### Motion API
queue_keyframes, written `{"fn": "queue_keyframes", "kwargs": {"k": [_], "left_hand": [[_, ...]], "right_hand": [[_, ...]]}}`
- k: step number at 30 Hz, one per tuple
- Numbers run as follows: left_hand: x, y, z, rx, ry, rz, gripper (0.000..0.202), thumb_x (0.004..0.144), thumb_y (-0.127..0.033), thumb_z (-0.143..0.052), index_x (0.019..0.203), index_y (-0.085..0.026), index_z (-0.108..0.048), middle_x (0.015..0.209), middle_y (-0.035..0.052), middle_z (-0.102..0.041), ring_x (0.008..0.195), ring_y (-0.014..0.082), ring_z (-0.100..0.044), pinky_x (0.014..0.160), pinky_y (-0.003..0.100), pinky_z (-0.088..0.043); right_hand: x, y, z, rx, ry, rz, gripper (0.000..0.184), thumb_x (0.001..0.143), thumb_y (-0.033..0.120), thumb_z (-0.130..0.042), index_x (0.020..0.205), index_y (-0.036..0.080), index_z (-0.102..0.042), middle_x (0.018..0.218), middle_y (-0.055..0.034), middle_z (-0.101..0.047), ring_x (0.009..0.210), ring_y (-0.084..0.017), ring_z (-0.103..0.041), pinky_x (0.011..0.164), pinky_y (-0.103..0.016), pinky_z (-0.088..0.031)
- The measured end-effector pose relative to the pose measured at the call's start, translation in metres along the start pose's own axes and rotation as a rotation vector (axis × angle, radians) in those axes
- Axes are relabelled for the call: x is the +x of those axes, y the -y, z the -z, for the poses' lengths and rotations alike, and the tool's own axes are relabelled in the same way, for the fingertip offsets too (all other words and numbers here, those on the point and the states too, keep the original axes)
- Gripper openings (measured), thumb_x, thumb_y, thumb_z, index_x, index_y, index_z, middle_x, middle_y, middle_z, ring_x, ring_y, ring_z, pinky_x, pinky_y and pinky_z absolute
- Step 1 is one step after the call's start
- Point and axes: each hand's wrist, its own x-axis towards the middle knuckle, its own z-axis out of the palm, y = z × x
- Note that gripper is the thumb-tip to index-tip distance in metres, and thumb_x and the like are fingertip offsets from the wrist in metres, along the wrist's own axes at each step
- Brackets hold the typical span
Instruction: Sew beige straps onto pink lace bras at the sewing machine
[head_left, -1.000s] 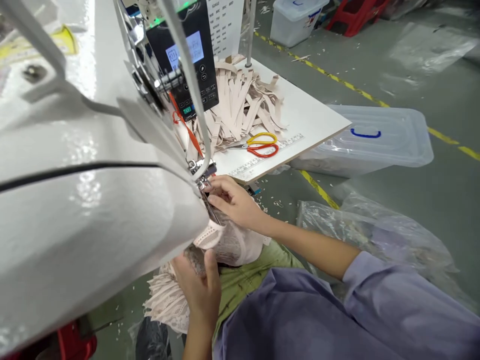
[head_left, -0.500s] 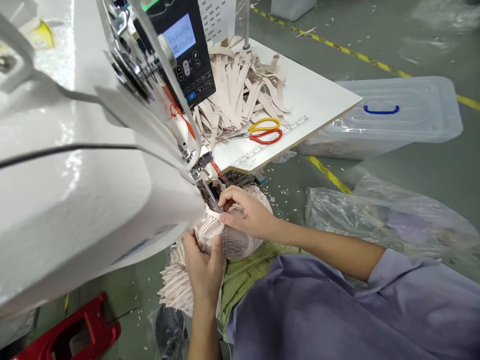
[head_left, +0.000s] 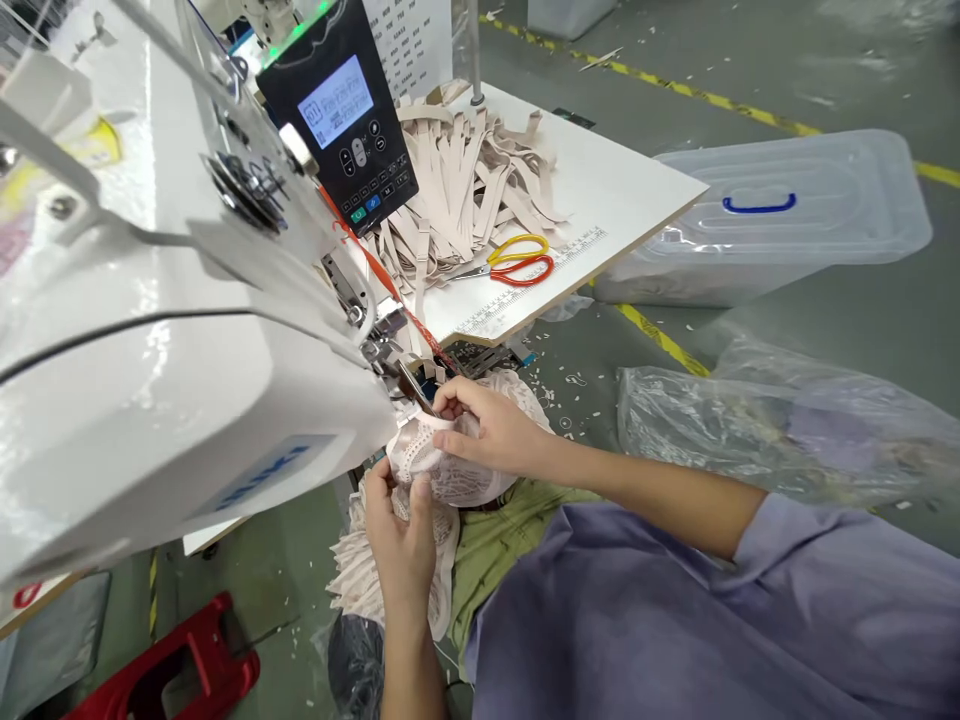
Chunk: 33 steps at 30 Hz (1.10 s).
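Observation:
Pale pink lace bra cups [head_left: 466,478] hang at the needle end of a white sewing machine [head_left: 150,400]. My right hand [head_left: 491,430] pinches the upper edge of the lace beside the metal presser parts [head_left: 412,387]. Lower down and to the left, my left hand [head_left: 401,535] has thumb and fingers closed on the lace edge. More lace pieces [head_left: 352,570] hang in a bunch behind my left wrist. The needle point itself is hidden by the machine head.
Beige straps [head_left: 457,180] are heaped on the white table [head_left: 600,180] by scissors [head_left: 521,262] with yellow and red handles. A control panel [head_left: 345,120] stands over them. A lidded clear bin [head_left: 772,215], plastic bags [head_left: 795,430] and a red stool [head_left: 172,660] are on the floor.
The view has shifted, so more of the control panel and the machine's side shows. Both hands keep their grip on the lace near the presser parts, with only slight movement.

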Motion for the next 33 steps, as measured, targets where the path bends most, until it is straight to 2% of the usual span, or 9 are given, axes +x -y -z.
{"fn": "queue_keyframes", "kwargs": {"k": [7,11,13,17,20,24,28,30,33], "left_hand": [[0.001,-0.005,-0.001,-0.225,-0.108,0.051,0.039,0.092,-0.051,-0.055,0.113,-0.019,-0.060,0.105,0.0086,-0.065,0.095,0.0205,-0.063,0.082,0.031,-0.050],[0.000,-0.001,-0.001,-0.348,-0.113,0.082,0.039,0.092,-0.055,-0.054,0.109,-0.020,-0.057,0.093,0.0046,-0.062,0.085,0.0181,-0.061,0.077,0.029,-0.049],[-0.005,0.001,0.000,-0.372,-0.081,0.072,0.038,0.092,-0.056,-0.055,0.104,-0.020,-0.057,0.088,0.0027,-0.060,0.081,0.0170,-0.059,0.075,0.029,-0.047],[-0.018,0.003,0.004,-0.340,0.077,0.021,0.037,0.093,-0.056,-0.052,0.096,-0.021,-0.061,0.084,0.0026,-0.059,0.078,0.0174,-0.057,0.074,0.030,-0.046],[-0.020,0.003,0.004,-0.319,0.218,0.005,0.042,0.094,-0.058,-0.051,0.097,-0.020,-0.067,0.090,0.0063,-0.064,0.085,0.0210,-0.060,0.082,0.035,-0.049],[-0.017,-0.002,-0.011,-0.560,0.464,0.129,0.050,0.095,-0.061,-0.046,0.106,-0.020,-0.073,0.110,0.0121,-0.070,0.109,0.0275,-0.062,0.102,0.045,-0.046],[-0.017,-0.015,-0.023,-0.757,0.607,0.221,0.057,0.092,-0.067,-0.044,0.099,-0.019,-0.075,0.101,0.0149,-0.073,0.105,0.0330,-0.065,0.093,0.052,-0.052],[-0.014,-0.020,-0.010,-0.819,0.597,0.244,0.048,0.089,-0.063,-0.055,0.092,-0.020,-0.076,0.090,0.0121,-0.073,0.095,0.0308,-0.068,0.089,0.052,-0.055],[-0.003,-0.022,0.042,-0.915,0.449,0.245,0.023,0.085,-0.046,-0.069,0.076,-0.025,-0.070,0.060,-0.0012,-0.062,0.073,0.0191,-0.068,0.089,0.043,-0.058]], "right_hand": [[0.001,0.015,-0.005,0.027,-0.050,-0.054,0.027,0.083,0.038,-0.067,0.099,0.021,-0.053,0.090,-0.0004,-0.059,0.081,-0.015,-0.055,0.069,-0.027,-0.045],[0.002,0.015,-0.009,0.105,-0.087,-0.095,0.027,0.084,0.038,-0.067,0.099,0.020,-0.053,0.088,0.0007,-0.057,0.080,-0.014,-0.055,0.073,-0.028,-0.045],[-0.004,0.013,-0.007,0.209,-0.052,-0.150,0.031,0.084,0.042,-0.068,0.100,0.019,-0.056,0.090,-0.0003,-0.059,0.083,-0.015,-0.057,0.074,-0.028,-0.046],[-0.028,0.011,0.005,0.356,0.043,-0.230,0.031,0.085,0.045,-0.068,0.101,0.018,-0.065,0.093,-0.0020,-0.066,0.082,-0.015,-0.060,0.073,-0.027,-0.047],[-0.048,0.013,0.015,0.341,0.046,-0.259,0.031,0.086,0.044,-0.069,0.102,0.017,-0.071,0.100,-0.0037,-0.071,0.089,-0.017,-0.064,0.080,-0.029,-0.049],[-0.064,0.018,0.016,0.364,0.091,-0.309,0.033,0.083,0.045,-0.072,0.098,0.016,-0.073,0.097,-0.0040,-0.074,0.088,-0.018,-0.067,0.079,-0.029,-0.050],[-0.074,0.009,0.012,0.154,0.219,-0.206,0.034,0.090,0.049,-0.063,0.100,0.018,-0.073,0.097,-0.0044,-0.073,0.087,-0.018,-0.065,0.077,-0.028,-0.049],[-0.080,-0.007,0.013,-0.092,0.350,-0.075,0.036,0.093,0.050,-0.057,0.106,0.019,-0.071,0.098,-0.0055,-0.072,0.086,-0.018,-0.064,0.075,-0.029,-0.047],[-0.089,-0.038,0.023,-0.404,0.509,0.064,0.036,0.099,0.047,-0.046,0.106,0.020,-0.070,0.091,-0.0061,-0.071,0.078,-0.018,-0.061,0.071,-0.029,-0.044]]}}
